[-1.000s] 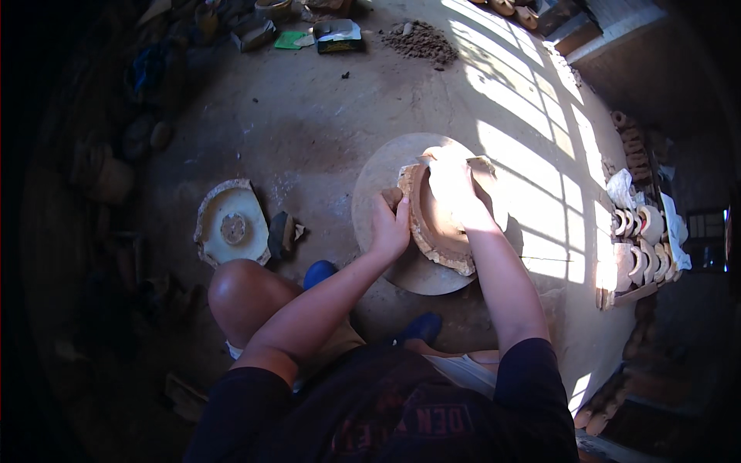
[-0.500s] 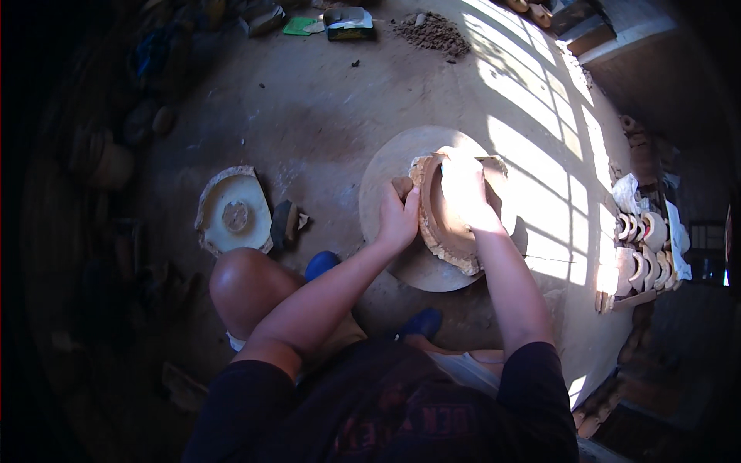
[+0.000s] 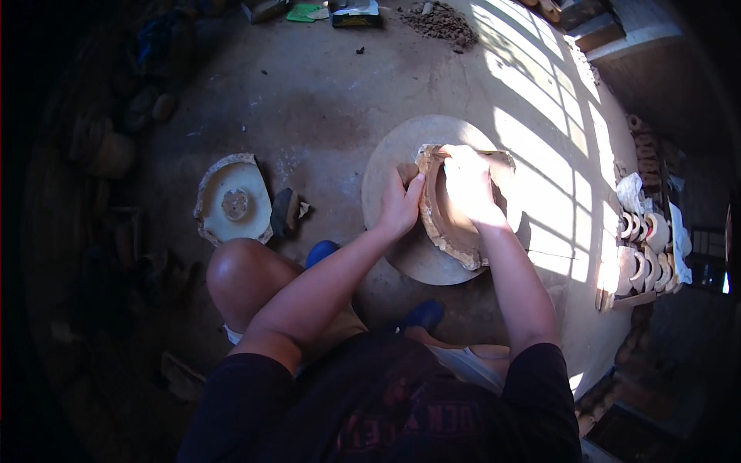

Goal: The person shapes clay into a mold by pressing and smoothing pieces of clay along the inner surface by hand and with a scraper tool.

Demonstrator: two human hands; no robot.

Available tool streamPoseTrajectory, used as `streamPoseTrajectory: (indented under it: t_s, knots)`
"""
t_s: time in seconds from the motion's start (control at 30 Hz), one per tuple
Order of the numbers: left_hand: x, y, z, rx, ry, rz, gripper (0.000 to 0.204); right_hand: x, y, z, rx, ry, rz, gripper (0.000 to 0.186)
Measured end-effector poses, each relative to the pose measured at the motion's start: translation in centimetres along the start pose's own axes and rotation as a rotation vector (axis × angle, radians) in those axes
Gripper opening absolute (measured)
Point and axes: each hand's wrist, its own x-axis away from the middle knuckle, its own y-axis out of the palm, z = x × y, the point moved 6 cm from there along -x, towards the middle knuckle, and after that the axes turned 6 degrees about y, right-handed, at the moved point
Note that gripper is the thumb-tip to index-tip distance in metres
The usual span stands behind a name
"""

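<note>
Presently, both hands at the mould (image 3: 444, 240), which sits on the round board (image 3: 380, 158) on the floor ahead of the knees. Mould rough and pale along its edge, brown on its inner wall. Left hand (image 3: 402, 205) bent round a brown lump (image 3: 407, 173) at the mould's outer left side, fingers one side, thumb the other, thumb against the wall; cannot tell whether lump is loose or attached. Right hand (image 3: 468, 184) over the hollow, fingers toward the far rim; sun bleaches it, so cannot tell whether it pinches anything. Off left, apart from the board: white mould piece (image 3: 253, 212) with central boss, dark chunk (image 3: 286, 211) just beside it. Far side: soil heap (image 3: 438, 28), green sheet (image 3: 302, 13). Right: curved clay pieces (image 3: 639, 267) in rows near a sunlit strip.
</note>
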Motion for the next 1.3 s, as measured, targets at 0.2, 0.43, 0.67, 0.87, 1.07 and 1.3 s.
streamPoseTrajectory:
  t_s: [0.2,0.43,0.67,0.87,1.07,1.3]
  knots:
    - [-1.8,0.2,-0.9,0.007,0.034,-0.053,0.045,1.4,-0.7,-1.9,0.043,0.036,-0.192,0.028]
    - [-3.8,1.3,-0.7,0.107,0.036,-0.140,0.047,3.4,-0.5,-1.7,0.102,0.094,-0.337,0.032]
    - [-5.4,1.6,-0.7,0.108,0.045,-0.117,0.050,5.5,-1.2,-2.6,0.131,-0.017,-0.394,0.034]
    - [-6.7,1.6,-0.6,0.084,-0.006,-0.132,0.047,7.2,-1.7,-2.4,-0.024,-0.160,-0.394,0.036]
    - [-7.3,2.3,0.0,0.046,-0.040,-0.178,0.043,9.3,-2.6,-1.7,0.076,0.038,-0.486,0.022]
    - [-7.3,2.5,0.5,0.072,-0.061,-0.191,0.043,11.7,-2.7,0.9,-0.061,0.020,-0.484,0.033]
